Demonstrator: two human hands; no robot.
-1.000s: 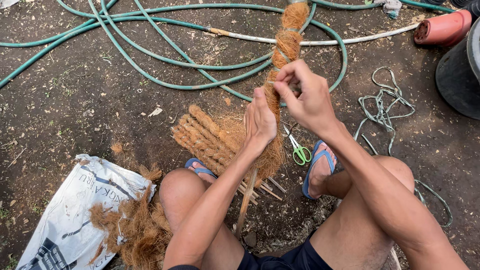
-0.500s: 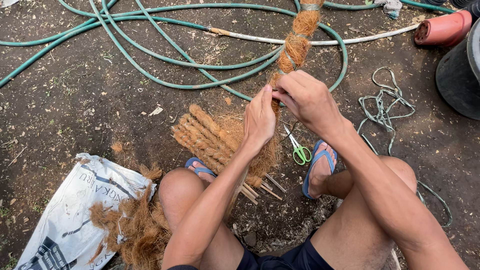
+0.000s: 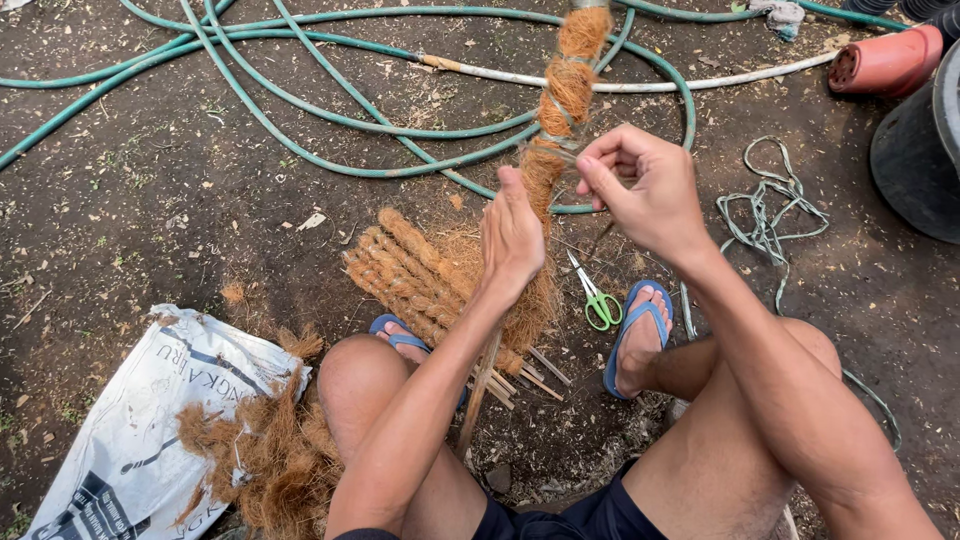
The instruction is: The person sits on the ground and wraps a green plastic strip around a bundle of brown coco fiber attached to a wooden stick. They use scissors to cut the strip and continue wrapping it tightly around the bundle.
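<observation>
A: What does the head view show?

B: A person sits on bare dirt wrapping coconut fibre around a stick. The fibre-covered stick (image 3: 562, 95) rises from between the knees toward twelve o'clock. The left hand (image 3: 512, 240) presses against its lower part with the fingers together and flat along the fibre. The right hand (image 3: 640, 185), at about one o'clock from the left, pinches a thin string (image 3: 560, 140) wound around the fibre, thumb and forefinger clamped on it.

A: What lies around them?

B: A bundle of finished sticks (image 3: 420, 275) lies at nine o'clock from the left hand. Green-handled scissors (image 3: 597, 298) rest on the ground beside the right foot's blue sandal (image 3: 635, 335). A white sack (image 3: 130, 440) with loose fibre sits at seven o'clock, and a green hose (image 3: 300, 110) loops across the top.

A: What could go wrong?

B: Probably the string slackens if the pinch slips, letting the fibre unwind. If the left palm eases, the loose fibre below may sag off the stick. The scissors lie near the bare toes, so a shifted foot could catch them.
</observation>
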